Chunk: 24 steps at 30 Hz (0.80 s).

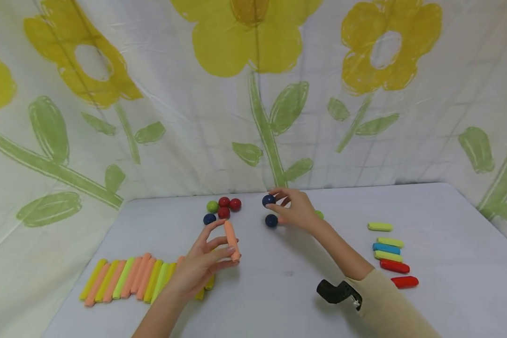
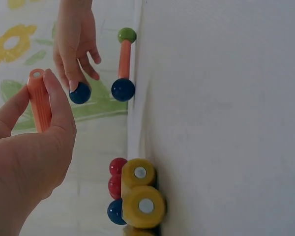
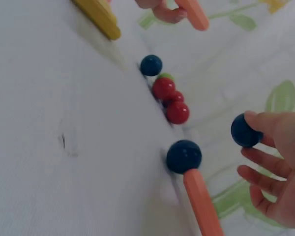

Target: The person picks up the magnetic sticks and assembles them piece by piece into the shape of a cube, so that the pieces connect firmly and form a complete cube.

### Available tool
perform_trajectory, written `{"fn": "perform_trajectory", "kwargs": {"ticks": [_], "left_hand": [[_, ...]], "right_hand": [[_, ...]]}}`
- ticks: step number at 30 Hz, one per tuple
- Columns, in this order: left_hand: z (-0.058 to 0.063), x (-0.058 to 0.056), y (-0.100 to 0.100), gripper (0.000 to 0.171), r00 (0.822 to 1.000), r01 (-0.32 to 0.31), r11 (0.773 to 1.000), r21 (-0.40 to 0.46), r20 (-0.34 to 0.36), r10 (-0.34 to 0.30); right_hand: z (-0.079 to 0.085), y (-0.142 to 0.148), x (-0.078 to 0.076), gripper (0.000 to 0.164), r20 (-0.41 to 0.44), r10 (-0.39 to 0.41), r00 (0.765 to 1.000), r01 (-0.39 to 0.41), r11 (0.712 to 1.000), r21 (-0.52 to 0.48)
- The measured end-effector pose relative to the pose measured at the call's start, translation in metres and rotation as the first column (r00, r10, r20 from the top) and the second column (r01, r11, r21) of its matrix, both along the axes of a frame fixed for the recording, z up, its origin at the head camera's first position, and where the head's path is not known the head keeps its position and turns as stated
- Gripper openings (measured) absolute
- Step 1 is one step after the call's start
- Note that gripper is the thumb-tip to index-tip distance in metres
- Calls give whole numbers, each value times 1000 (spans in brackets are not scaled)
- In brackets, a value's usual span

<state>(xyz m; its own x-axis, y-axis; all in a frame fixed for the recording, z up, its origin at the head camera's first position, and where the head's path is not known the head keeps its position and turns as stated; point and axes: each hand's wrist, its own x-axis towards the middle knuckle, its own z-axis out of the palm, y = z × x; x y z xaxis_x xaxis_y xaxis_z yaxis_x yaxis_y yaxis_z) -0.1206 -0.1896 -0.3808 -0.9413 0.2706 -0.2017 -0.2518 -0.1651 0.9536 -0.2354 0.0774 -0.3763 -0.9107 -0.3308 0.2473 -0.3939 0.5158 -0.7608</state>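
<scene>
My left hand point(image 1: 198, 265) holds up an orange stick point(image 1: 232, 241), pinched between thumb and fingers; in the left wrist view the stick point(image 2: 40, 105) shows a round metallic spot on its end. Over the back of the table, my right hand point(image 1: 297, 210) pinches a dark blue ball point(image 1: 268, 201) between thumb and fingertips. Below that hand lies an assembled piece: an orange stick point(image 3: 203, 202) with a dark blue ball point(image 3: 184, 157) at one end and a green ball point(image 2: 127, 35) at the other. The right hand partly hides this piece in the head view.
Red balls point(image 1: 235, 204), a green ball point(image 1: 212, 206) and another blue ball point(image 1: 209, 219) cluster at the back left. A row of yellow, orange and green sticks point(image 1: 122, 279) lies at left. Several green, blue and red sticks point(image 1: 395, 266) lie at right. A flowered curtain point(image 1: 194, 141) hangs behind.
</scene>
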Motion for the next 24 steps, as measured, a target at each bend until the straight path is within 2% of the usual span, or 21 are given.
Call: {"fn": "perform_trajectory", "kwargs": {"ticks": [5,12,17,24], "left_hand": [[0,-8,14,75,1000,15,1000,-23,-17,-15],[-5,-21,32,74,998,49,998,-42,-37,-51],[-11,-29,44,69,997,66,996,-64,-45,-69],[-18,-36,52,64,997,76,992,-99,-10,-77]], "right_hand": [[2,26,14,34,-1,-40,999,40,999,-33],[-7,53,33,34,-18,-75,997,75,996,-39],[-12,65,46,32,11,-88,996,88,995,-48],[-18,74,65,31,51,-73,996,75,997,-34]]}}
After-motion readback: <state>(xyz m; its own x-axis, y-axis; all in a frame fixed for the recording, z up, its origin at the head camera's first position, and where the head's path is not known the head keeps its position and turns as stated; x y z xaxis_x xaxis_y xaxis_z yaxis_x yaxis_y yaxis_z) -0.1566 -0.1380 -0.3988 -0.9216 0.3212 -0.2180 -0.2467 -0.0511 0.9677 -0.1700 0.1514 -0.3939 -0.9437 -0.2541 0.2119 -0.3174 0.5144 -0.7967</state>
